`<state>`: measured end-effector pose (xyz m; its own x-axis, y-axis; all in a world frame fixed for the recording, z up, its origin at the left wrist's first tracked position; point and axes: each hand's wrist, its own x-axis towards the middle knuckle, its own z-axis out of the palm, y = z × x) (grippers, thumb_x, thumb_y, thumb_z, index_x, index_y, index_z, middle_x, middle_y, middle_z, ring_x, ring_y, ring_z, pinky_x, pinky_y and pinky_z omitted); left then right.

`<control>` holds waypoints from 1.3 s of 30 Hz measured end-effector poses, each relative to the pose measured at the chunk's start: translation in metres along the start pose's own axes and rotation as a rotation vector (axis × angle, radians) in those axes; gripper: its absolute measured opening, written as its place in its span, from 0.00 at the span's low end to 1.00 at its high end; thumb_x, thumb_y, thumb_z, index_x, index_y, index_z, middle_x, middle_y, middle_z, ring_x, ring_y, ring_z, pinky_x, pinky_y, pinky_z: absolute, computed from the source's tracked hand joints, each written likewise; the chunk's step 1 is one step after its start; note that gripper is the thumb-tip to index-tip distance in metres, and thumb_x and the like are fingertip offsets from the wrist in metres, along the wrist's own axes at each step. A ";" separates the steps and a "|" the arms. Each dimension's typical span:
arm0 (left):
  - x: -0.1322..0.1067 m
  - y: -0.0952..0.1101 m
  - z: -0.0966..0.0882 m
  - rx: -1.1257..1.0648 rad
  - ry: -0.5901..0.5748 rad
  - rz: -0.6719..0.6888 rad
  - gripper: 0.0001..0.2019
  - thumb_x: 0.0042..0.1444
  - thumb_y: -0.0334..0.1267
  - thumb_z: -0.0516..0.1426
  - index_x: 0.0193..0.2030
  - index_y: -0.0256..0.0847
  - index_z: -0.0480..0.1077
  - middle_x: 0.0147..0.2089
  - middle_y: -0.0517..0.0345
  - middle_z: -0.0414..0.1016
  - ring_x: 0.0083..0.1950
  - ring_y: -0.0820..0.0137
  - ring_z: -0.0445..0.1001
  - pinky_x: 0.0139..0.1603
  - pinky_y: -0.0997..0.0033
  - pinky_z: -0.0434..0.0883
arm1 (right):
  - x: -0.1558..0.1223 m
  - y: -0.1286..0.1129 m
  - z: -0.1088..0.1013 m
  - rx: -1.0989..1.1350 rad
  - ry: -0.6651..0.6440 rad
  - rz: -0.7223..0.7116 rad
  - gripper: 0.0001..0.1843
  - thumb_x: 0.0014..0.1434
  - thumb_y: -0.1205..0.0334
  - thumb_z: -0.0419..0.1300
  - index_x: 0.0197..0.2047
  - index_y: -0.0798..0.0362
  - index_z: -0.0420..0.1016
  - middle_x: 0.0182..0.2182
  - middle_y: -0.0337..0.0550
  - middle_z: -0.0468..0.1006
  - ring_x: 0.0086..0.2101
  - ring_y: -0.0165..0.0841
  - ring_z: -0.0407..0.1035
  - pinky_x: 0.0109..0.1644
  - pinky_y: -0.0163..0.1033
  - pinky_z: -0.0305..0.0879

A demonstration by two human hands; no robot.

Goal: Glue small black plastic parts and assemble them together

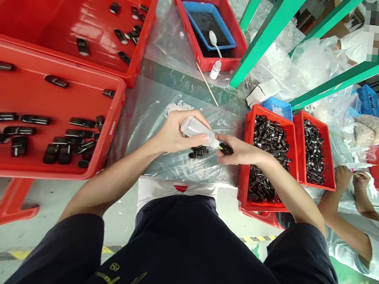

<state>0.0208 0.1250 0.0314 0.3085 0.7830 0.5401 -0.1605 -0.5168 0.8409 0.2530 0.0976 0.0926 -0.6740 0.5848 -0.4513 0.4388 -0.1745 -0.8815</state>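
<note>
My left hand (178, 131) is wrapped round a translucent squeeze bottle (196, 129), which tilts down to the right. Its nozzle meets, or nearly meets, a small black glossy part (225, 149) pinched in my right hand (239, 151). Below the bottle, several more black parts (199, 152) lie on the plastic-covered table (160, 164). Small white bits (179, 106) are scattered just beyond my left hand. What exactly the black parts are, I cannot make out.
Large red bins (107, 129) with black parts stand at left. A red bin (246, 166) full of parts is at right. Behind are a blue tray (192, 13), white spoon (213, 38), small bottle (215, 70), thin stick (207, 84) and green posts (266, 35). A co-worker's hands (343, 178) work at far right.
</note>
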 end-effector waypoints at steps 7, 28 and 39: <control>0.001 -0.002 -0.001 -0.015 -0.016 0.004 0.21 0.54 0.59 0.71 0.35 0.41 0.80 0.28 0.56 0.82 0.23 0.73 0.72 0.22 0.72 0.63 | -0.001 0.000 0.000 0.003 -0.011 0.006 0.19 0.57 0.69 0.68 0.50 0.52 0.68 0.28 0.28 0.63 0.25 0.24 0.54 0.28 0.32 0.53; 0.001 0.002 -0.001 0.030 0.000 0.035 0.20 0.59 0.57 0.68 0.34 0.39 0.80 0.27 0.55 0.81 0.23 0.73 0.73 0.21 0.74 0.63 | -0.001 0.002 -0.002 -0.009 -0.001 0.021 0.20 0.58 0.71 0.67 0.51 0.52 0.68 0.29 0.29 0.64 0.26 0.25 0.55 0.29 0.32 0.53; -0.002 -0.002 0.001 0.059 0.051 0.089 0.16 0.55 0.51 0.69 0.35 0.39 0.81 0.27 0.57 0.83 0.22 0.74 0.72 0.22 0.73 0.62 | -0.002 -0.002 0.001 0.116 0.028 0.071 0.24 0.57 0.71 0.67 0.54 0.51 0.65 0.27 0.26 0.63 0.21 0.21 0.51 0.22 0.30 0.49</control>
<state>0.0212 0.1239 0.0285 0.2472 0.7492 0.6145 -0.1292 -0.6030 0.7872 0.2530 0.0958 0.0947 -0.6259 0.5896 -0.5105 0.4123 -0.3054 -0.8583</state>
